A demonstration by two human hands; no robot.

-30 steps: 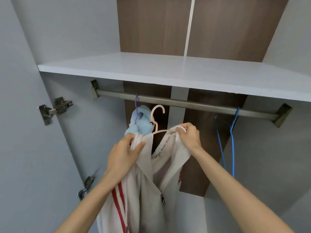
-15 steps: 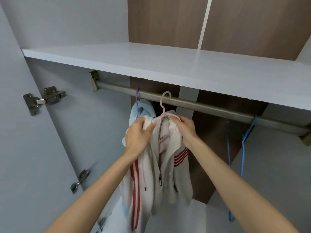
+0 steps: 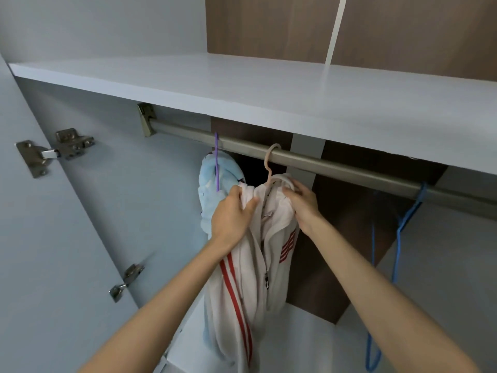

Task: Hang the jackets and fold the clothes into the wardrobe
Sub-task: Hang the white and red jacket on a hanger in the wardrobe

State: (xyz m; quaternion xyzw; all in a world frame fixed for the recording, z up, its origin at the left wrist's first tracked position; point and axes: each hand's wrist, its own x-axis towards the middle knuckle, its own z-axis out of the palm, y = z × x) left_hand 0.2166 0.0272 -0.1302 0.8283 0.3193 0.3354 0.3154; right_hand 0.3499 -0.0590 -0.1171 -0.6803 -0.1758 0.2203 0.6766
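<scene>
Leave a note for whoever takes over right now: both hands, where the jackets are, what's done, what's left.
Left hand: grip on the white jacket at one shoulder.
Right hand: grip on the other shoulder, at the pink hanger.
The pink hanger's hook is over the rail, beside the light blue garment on the purple hanger. Blue hangers hang bare further right.
Done: two garments on the rail.
Left: release, probably straighten the jacket; clothes to fold are out of view.
</scene>
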